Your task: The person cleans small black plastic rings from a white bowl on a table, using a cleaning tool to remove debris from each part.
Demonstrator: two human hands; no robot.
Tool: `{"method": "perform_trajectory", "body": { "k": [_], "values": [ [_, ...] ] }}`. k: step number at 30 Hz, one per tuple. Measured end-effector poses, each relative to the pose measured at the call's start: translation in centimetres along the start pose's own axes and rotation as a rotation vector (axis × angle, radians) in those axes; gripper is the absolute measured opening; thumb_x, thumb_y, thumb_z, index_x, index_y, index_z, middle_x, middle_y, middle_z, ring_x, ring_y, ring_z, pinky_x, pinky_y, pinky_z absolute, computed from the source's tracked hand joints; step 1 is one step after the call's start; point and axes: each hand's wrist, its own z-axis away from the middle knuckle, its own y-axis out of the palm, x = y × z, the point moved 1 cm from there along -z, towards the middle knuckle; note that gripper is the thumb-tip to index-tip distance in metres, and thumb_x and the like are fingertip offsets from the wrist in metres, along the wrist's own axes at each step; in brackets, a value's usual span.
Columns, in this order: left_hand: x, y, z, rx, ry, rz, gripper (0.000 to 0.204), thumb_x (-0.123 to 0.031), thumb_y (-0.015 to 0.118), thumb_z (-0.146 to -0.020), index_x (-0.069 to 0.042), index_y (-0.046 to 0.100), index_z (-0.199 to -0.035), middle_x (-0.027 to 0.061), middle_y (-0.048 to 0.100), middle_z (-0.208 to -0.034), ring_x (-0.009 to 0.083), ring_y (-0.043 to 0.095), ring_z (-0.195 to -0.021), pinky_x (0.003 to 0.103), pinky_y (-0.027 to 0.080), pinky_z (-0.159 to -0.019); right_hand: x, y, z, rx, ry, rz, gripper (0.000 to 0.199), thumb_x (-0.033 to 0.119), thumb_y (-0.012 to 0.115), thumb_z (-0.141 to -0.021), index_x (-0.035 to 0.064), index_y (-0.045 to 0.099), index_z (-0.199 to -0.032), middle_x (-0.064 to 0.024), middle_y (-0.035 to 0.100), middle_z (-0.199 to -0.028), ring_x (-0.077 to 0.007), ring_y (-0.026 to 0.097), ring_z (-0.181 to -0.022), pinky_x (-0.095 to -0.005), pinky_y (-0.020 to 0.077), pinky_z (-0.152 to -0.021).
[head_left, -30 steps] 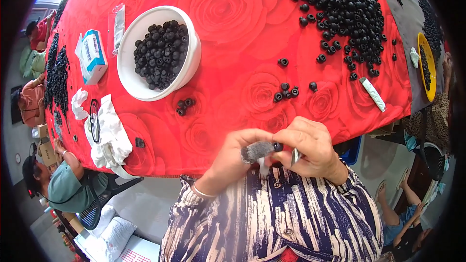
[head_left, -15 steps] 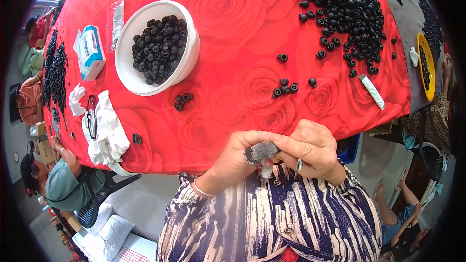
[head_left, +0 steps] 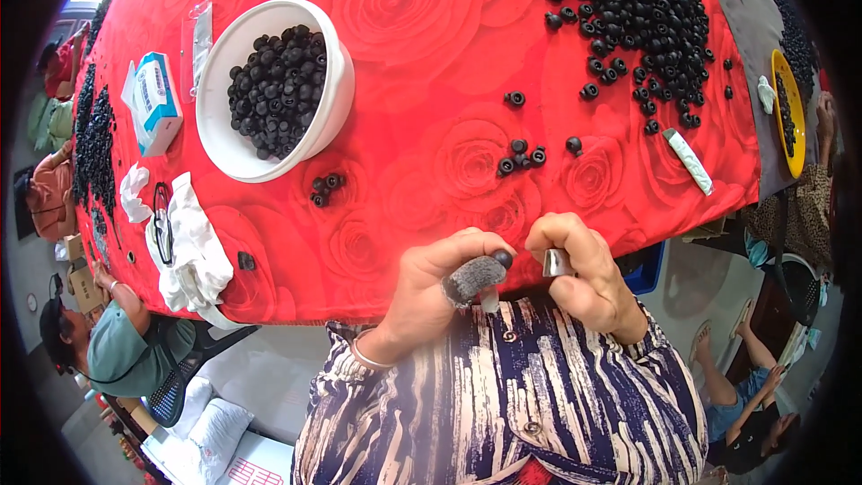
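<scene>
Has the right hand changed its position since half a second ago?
Yes: the right hand has drawn its fingertips rightward, away from the left hand, judged against the four clustered black pieces.

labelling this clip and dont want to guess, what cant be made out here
All in the head view:
Inner end of the shiny flat piece: hidden in the right hand.
What the grey fuzzy piece at the left hand covers: hidden beneath it.
Underside of the black round piece beside it: faces away.
Lower pieces in the white bowl: buried by upper pieces.
Far end of the black pile: cut off by the top edge.
</scene>
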Motion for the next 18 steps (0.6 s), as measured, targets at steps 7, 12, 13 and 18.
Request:
{"method": "perform_trajectory", "body": {
  "k": [7, 12, 13, 18],
  "values": [
    [-0.2, 0.1, -0.2, 0.032, -0.007, -0.079, 0.021, 0.001, 0.056, -0.088, 0.004, 0.06, -0.108, 0.0022, 0.055, -0.089, 0.006, 0.055, -0.071, 0.019, 0.044, -0.062, 0.0, 0.4, -1.0, -0.079, -0.074, 0.12, 0.016, 0.005, 0.059, -0.081, -0.0001, 0.053, -0.095, -0.0116, 0.051, -0.076, -0.0244, 0.052, -0.066, -0.0339, 0.0408, -0.059],
    [0.2, -0.1, -0.2, 0.038, -0.025, -0.084, 0.022, 0.001, 0.056, -0.087, 0.004, 0.06, -0.108, 0.0028, 0.056, -0.091, 0.0067, 0.055, -0.072, 0.019, 0.044, -0.062, -0.2, 0.4, -1.1, -0.098, -0.049, 0.16, 0.015, 0.007, 0.062, -0.081, 0.0007, 0.054, -0.093, -0.0115, 0.05, -0.074, -0.026, 0.052, -0.065, -0.0345, 0.0407, -0.058],
    [0.3, -0.1, -0.3, 0.036, -0.024, -0.085, 0.022, 0.002, 0.055, -0.088, 0.004, 0.059, -0.109, 0.003, 0.056, -0.091, 0.0069, 0.055, -0.072, 0.019, 0.044, -0.063, -0.3, 0.5, -1.1, -0.097, -0.047, 0.157, 0.015, 0.007, 0.062, -0.081, 0.0007, 0.054, -0.093, -0.0115, 0.05, -0.074, -0.026, 0.052, -0.065, -0.0345, 0.0407, -0.058],
    [0.3, -0.3, -0.4, 0.034, -0.058, -0.054, 0.022, 0.001, 0.055, -0.088, 0.005, 0.059, -0.109, 0.0034, 0.056, -0.092, 0.0073, 0.056, -0.072, 0.02, 0.045, -0.063, -0.7, 0.4, -1.2, -0.09, -0.024, 0.143, 0.015, 0.007, 0.061, -0.081, 0.0005, 0.055, -0.093, -0.0117, 0.05, -0.073, -0.0261, 0.052, -0.063, -0.0344, 0.0404, -0.056]
  ]
}}
